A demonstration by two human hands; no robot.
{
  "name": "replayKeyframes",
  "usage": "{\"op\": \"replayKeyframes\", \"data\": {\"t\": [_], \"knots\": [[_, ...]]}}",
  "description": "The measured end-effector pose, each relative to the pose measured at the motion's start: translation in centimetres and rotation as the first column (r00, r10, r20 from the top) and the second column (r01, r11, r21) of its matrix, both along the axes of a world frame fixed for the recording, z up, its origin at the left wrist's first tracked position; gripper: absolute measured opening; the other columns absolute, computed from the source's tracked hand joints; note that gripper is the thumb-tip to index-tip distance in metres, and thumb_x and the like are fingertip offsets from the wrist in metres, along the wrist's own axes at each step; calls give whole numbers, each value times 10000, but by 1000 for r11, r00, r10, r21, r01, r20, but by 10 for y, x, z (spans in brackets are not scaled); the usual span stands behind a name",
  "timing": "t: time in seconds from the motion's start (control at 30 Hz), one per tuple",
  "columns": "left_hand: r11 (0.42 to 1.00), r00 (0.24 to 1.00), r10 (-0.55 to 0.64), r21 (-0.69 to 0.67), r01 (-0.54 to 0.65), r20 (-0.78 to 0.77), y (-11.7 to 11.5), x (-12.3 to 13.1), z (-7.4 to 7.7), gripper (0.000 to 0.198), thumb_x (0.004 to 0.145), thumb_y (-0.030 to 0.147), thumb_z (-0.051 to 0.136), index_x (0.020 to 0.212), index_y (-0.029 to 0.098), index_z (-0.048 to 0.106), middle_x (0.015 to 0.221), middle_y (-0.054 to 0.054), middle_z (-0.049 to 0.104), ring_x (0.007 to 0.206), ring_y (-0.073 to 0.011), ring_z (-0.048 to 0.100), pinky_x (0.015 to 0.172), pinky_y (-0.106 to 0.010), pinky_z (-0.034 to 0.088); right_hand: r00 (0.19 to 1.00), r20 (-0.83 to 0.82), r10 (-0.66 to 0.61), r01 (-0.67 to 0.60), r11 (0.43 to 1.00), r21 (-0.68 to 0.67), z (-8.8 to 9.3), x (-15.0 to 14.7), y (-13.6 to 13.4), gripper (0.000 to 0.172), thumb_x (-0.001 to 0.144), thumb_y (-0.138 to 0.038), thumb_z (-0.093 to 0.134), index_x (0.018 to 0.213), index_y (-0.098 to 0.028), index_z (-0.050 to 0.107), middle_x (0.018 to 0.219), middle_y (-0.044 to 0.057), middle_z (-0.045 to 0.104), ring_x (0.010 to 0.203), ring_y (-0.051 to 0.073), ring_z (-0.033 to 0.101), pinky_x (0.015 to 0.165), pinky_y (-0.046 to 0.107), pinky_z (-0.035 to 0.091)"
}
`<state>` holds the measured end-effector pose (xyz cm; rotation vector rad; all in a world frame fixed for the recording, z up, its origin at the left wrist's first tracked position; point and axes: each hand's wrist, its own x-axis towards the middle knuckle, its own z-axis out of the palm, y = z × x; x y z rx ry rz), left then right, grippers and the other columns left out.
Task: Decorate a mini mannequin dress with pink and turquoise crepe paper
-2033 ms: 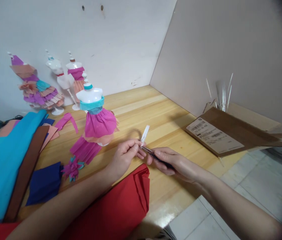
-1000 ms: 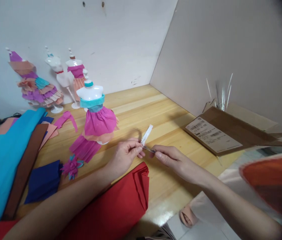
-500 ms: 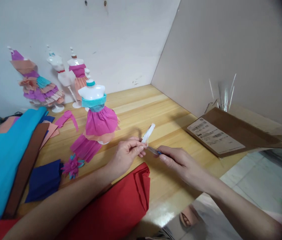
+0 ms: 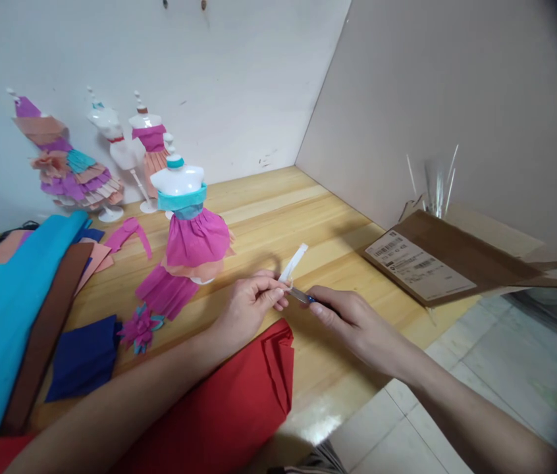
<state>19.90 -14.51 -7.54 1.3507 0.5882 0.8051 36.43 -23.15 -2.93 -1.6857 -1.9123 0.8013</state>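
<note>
My left hand (image 4: 253,301) pinches a narrow white strip (image 4: 292,263) above the wooden table. The strip sticks up and to the right from the fingertips. My right hand (image 4: 352,321) is closed around a small tool with a flat metal blade (image 4: 301,295) and a dark blue handle. Its metal tip meets the strip's lower end, right by my left fingertips; most of the handle is hidden in the palm. Just beyond my left hand stands a small white mannequin (image 4: 178,179) in a turquoise top and magenta skirt. Folded red paper (image 4: 229,401) lies under my left forearm.
Several more mannequins, including a ruffled one (image 4: 74,171), stand along the back wall. Turquoise sheets (image 4: 6,309), a brown strip (image 4: 44,336), a folded navy piece (image 4: 83,359) and a magenta flower (image 4: 140,328) lie at left. A cardboard box (image 4: 436,260) sits at right.
The view has shifted slightly, so the table things sit a little further left. Both hands keep their hold, and the tool's tip stays at the strip's lower end.
</note>
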Motion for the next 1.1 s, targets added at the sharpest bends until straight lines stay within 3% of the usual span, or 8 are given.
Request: {"op": "replayKeyframes", "data": {"t": [0.5, 0.8, 1.1], "knots": [[1000, 1000, 10, -17, -10, 1, -1, 1, -4, 173, 773, 252, 609, 702, 112, 681, 857, -50, 605, 596, -79, 572, 582, -224, 502, 995, 100, -4, -6, 996, 94, -15, -7, 3, 313, 957, -374, 328, 882, -166, 549, 689, 31, 588, 567, 148, 497, 572, 265, 351], [1000, 1000, 16, 14, -15, -27, 0, -1, -1, 167, 774, 227, 594, 666, 124, 668, 836, -44, 591, 641, -92, 557, 594, -215, 482, 1000, -14, 1, 1, 995, 102, -12, -14, 5, 316, 952, -357, 336, 787, -182, 541, 642, 12, 560, 537, 135, 467, 582, 265, 374], [1000, 999, 8, 13, -7, -31, 0, -1, -2, 211, 773, 233, 580, 601, 122, 630, 746, -37, 579, 639, -103, 548, 588, -220, 469, 999, -36, -23, 26, 995, 95, -14, -16, 7, 309, 950, -361, 337, 814, -177, 546, 693, 21, 590, 577, 140, 488, 586, 264, 358]]}}
